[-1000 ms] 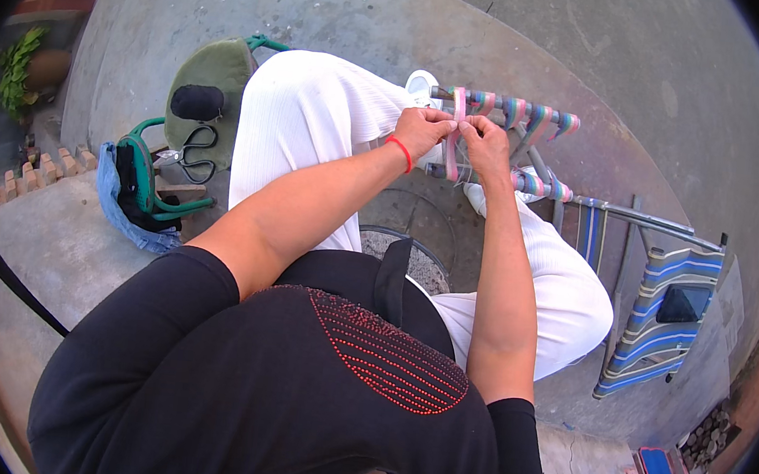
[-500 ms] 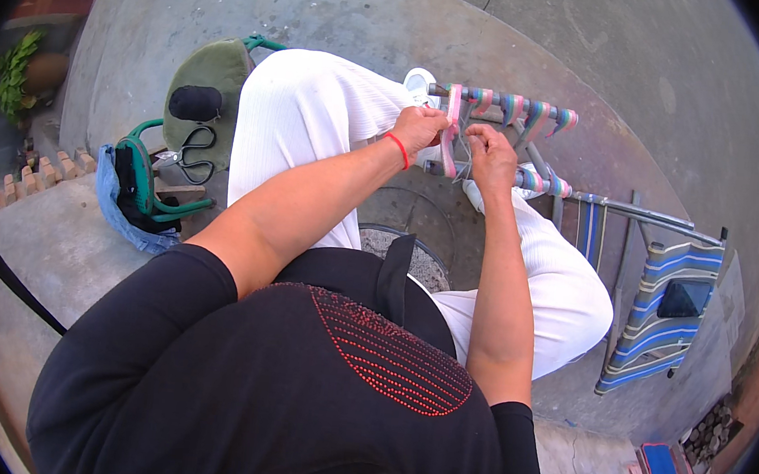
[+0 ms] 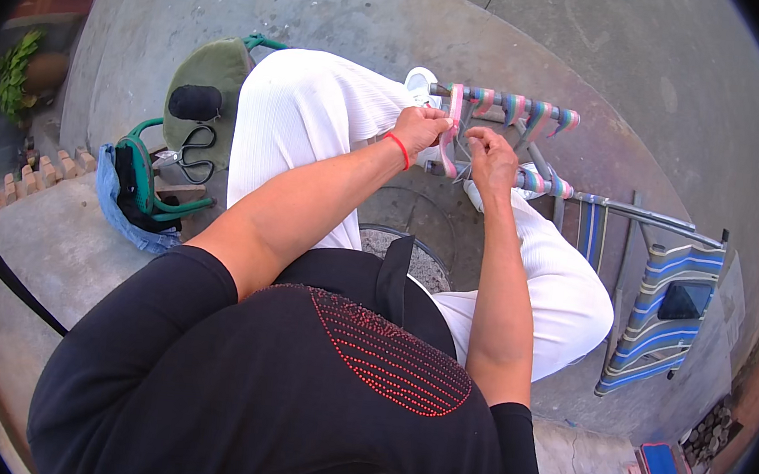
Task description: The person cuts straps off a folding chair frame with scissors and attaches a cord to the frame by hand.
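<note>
A metal tube frame [image 3: 538, 156] stands between my legs, with striped pink, green and blue fabric bands [image 3: 538, 115] wrapped over its two bars. My left hand [image 3: 420, 128], a red cord at its wrist, pinches a pink fabric strip [image 3: 456, 101] that runs between the bars at the frame's left end. Just right of that strip is my right hand [image 3: 494, 161], its thumb and forefinger pressed together. Whatever lies between those fingertips is too small to make out. Thin pale strands show between the two hands, below the fingers.
On my left, a green cushioned stool [image 3: 197, 67] carries a black thread spool [image 3: 195, 102] and scissors [image 3: 194, 151]. Blue cloth [image 3: 118, 203] hangs on its green frame. To the right, a striped folding chair [image 3: 657, 341] bears a dark flat device [image 3: 686, 300]. A round cover lies underfoot.
Hardly anything differs. My right fingers have shifted very slightly beside the pink strip, while my left hand keeps its pinch.
</note>
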`<state>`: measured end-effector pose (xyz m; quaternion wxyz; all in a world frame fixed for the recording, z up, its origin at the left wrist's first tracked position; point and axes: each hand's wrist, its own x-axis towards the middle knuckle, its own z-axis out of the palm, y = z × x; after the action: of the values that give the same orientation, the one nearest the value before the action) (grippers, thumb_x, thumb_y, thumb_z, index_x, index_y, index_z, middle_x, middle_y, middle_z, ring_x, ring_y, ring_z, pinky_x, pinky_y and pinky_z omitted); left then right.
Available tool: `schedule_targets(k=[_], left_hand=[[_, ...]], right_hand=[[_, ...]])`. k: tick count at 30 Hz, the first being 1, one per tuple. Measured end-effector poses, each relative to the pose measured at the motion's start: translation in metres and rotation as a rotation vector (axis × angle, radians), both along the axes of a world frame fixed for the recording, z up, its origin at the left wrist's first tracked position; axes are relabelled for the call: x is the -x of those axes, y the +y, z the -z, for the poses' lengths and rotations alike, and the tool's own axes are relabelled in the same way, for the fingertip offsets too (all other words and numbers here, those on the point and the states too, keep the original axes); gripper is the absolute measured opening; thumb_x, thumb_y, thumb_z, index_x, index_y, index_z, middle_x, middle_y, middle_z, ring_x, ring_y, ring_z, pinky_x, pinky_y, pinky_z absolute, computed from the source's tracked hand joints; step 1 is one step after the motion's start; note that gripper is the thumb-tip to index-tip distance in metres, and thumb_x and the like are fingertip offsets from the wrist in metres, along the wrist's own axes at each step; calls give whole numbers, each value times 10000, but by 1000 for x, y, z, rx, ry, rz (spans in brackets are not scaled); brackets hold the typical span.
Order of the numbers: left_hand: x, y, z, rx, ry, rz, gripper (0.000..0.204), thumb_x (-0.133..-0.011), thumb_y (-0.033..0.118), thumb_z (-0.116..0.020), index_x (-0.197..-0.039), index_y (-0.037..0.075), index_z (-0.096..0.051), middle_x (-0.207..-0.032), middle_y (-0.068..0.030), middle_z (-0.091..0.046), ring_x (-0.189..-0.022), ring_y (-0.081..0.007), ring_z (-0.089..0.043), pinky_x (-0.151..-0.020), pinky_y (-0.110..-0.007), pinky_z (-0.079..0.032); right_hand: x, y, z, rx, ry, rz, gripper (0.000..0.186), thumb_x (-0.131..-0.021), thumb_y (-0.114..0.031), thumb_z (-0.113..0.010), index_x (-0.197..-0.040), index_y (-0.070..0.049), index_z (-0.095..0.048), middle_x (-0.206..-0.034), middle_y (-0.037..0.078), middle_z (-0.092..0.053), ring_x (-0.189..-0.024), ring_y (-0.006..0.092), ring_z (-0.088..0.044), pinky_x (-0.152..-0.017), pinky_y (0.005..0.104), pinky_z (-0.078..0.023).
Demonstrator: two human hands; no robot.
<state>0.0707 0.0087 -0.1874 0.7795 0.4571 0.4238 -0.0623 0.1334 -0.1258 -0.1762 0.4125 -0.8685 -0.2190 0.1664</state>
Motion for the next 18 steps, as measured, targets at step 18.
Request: schedule_targets(k=[18], left_hand=[[2, -2, -2, -97, -9, -43, 81, -755, 81, -615, -825, 41, -626, -758, -26, -618, -644, -85, -553, -611, -215, -449]], right_hand=[[8, 4, -9, 30, 414, 53, 163, -709, -176, -610, -827, -71, -651, -662, 66, -619, -598, 142, -568, -587, 282, -440]])
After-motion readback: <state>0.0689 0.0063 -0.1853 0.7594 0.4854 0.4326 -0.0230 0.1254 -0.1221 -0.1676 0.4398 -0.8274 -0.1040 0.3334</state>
